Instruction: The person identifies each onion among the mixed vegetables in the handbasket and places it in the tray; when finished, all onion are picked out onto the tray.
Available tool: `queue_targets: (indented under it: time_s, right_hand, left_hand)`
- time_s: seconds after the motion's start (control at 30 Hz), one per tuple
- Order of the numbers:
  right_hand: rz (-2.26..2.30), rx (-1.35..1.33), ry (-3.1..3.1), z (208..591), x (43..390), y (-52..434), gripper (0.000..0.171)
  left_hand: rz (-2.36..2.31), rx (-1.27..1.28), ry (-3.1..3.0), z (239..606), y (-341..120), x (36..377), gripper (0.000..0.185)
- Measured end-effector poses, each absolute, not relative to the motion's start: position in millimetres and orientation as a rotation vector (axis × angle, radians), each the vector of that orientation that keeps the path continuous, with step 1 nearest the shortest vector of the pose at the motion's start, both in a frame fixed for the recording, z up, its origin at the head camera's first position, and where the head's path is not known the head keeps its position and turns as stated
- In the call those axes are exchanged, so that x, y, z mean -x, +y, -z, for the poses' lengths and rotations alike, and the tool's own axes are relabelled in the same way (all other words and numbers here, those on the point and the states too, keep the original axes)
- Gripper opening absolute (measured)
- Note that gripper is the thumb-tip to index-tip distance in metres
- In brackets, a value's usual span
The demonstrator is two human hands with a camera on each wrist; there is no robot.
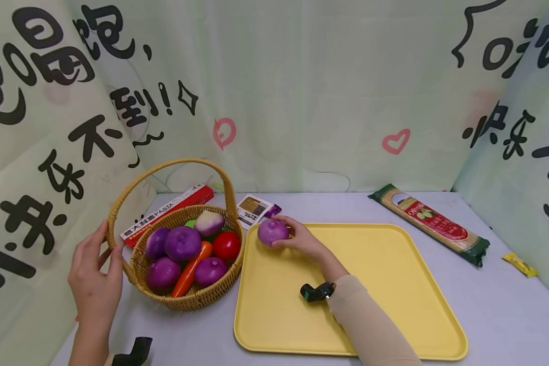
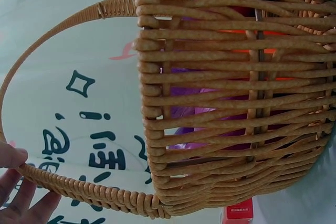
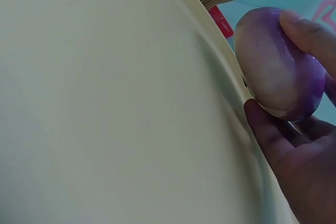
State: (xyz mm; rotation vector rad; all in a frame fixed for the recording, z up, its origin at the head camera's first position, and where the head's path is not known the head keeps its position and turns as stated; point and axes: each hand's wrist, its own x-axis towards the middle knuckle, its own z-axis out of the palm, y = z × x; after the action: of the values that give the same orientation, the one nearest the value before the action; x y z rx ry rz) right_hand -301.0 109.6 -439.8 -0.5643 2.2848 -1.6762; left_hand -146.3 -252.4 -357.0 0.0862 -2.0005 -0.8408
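My right hand (image 1: 302, 240) grips a purple onion (image 1: 273, 232) over the tray's back left corner. In the right wrist view the onion (image 3: 278, 64) looks smooth, pale on one side and purple on the other, between thumb and fingers. On the left, my left hand (image 1: 96, 277) holds the wicker basket's handle (image 1: 127, 190), with thumb and fingers on either side of it in the left wrist view. The basket (image 1: 189, 303) stands on the table with several purple vegetables, a red tomato (image 1: 226, 246) and a long orange carrot (image 1: 191, 272) inside.
The yellow tray (image 1: 347, 325) lies right of the basket. Behind the basket rests a red pasta box (image 1: 196, 194), beside a small white packet (image 1: 252, 209). Farther right are a long pasta package (image 1: 432, 223) and a small yellow packet (image 1: 520, 264). Printed curtains surround the table.
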Motion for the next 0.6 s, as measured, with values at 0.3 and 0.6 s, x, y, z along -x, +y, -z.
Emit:
queue_targets:
  time_s: [0.3, 0.6]
  right_hand:
    - [1.608, 0.533, 2.318, 445.7, 305.6, 106.6, 0.072]
    - [1.553, 0.545, 2.360, 446.0, 307.3, 104.9, 0.073]
  left_hand:
    - [0.836, -0.091, -1.997, 357.0, -252.3, 146.9, 0.059]
    - [0.832, -0.090, -1.998, 356.8, -252.6, 146.6, 0.059]
